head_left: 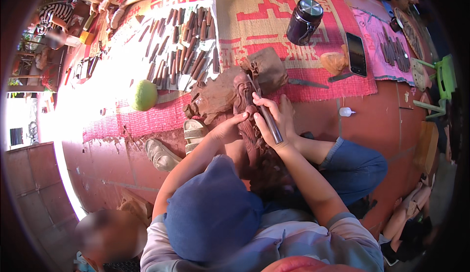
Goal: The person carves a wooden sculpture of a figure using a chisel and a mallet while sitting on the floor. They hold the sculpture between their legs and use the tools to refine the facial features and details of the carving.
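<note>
Carved wooden figurine (243, 93), upper end leaning against a rough wooden block (269, 71), with both my hands at its middle. My right hand (275, 120), on the figurine's right, pinches a slim tool with a dark handle (272, 125) between fingertips and thumb; the handle's butt lies back over the palm toward the wrist, and the thin end points up along the bearded face. Whether its edge touches the wood I cannot tell. My left hand (227, 127), on the figurine's left, presses its thumb against the front, beside a carved round knob; its other fingers are largely hidden, so how firmly they close around the wood cannot be told. My forearms converge on the figurine from below on either side, elbows bent and apart, wrists low.

For clean work, I judge, the left hand should brace the figurine so that it cannot roll, with its thumb out of the edge's path. The right should take shallow, short strokes along the grain, fingertips steadied on the wood, since a slip could scar the beard.
</note>
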A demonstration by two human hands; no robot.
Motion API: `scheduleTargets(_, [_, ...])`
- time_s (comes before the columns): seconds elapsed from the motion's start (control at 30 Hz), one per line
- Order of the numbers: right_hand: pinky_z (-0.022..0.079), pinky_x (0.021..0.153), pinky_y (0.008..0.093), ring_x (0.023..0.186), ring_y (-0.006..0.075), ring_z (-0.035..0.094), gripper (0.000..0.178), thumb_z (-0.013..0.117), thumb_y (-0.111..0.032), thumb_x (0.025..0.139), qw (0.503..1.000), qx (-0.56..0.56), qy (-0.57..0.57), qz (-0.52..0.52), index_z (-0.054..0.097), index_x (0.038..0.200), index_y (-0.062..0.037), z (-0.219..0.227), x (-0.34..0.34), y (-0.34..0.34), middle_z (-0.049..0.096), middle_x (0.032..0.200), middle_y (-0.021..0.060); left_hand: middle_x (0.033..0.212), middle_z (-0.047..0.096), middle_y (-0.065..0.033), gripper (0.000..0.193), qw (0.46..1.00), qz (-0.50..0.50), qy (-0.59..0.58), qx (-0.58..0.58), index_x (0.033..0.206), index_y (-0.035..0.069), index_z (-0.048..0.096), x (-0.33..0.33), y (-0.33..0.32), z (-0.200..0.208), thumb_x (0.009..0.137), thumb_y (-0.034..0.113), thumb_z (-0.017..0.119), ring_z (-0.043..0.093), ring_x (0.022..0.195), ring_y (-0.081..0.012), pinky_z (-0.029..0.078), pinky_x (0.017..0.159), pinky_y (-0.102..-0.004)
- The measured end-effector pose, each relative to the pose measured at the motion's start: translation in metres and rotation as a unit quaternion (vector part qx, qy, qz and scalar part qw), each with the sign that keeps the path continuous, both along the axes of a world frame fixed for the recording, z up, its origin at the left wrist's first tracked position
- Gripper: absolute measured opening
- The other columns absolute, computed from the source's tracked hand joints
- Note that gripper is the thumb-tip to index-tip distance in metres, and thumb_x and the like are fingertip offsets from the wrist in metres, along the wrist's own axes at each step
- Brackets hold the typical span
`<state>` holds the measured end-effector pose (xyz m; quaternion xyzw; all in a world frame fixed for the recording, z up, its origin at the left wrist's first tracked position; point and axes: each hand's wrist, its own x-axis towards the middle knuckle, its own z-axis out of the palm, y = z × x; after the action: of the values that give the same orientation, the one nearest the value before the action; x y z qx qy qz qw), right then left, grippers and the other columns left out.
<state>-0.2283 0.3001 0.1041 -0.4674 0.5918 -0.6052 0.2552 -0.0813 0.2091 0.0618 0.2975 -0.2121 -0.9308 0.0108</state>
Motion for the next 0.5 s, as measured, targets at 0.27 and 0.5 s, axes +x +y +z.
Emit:
scheduleTargets(0.27, [0.034,0.104,0.0432,0.11,0.0264,0.056,0.027,0.059,-0.02,0.087,0.997,-0.025,-0.065,0.043,0.054,0.108,-0.0028,-0.015,0.024,-0.004,0.058,0.119,0.0177,0.125,0.053,-0.0087,0.068,0.989,0.076,0.12,0.047,0.13,0.011,0.045,0.004,0.007,-0.033,0.08,0.052,0.064,0.049,0.118,-0.0251,0.037,0.101,-0.0425])
scheduleTargets(0.5, [0.042,0.095,0.0391,0.096,0.0192,0.055,0.028,0.055,-0.003,0.086,0.994,-0.068,-0.072,0.041,0.041,0.11,-0.0024,-0.02,0.013,0.0,0.046,0.111,0.0131,0.097,0.054,-0.0018,0.037,0.984,0.103,0.141,0.036,0.079,0.012,0.053,0.003,0.006,-0.032,0.083,0.047,0.062,0.049,0.1,-0.018,0.034,0.094,-0.0339])
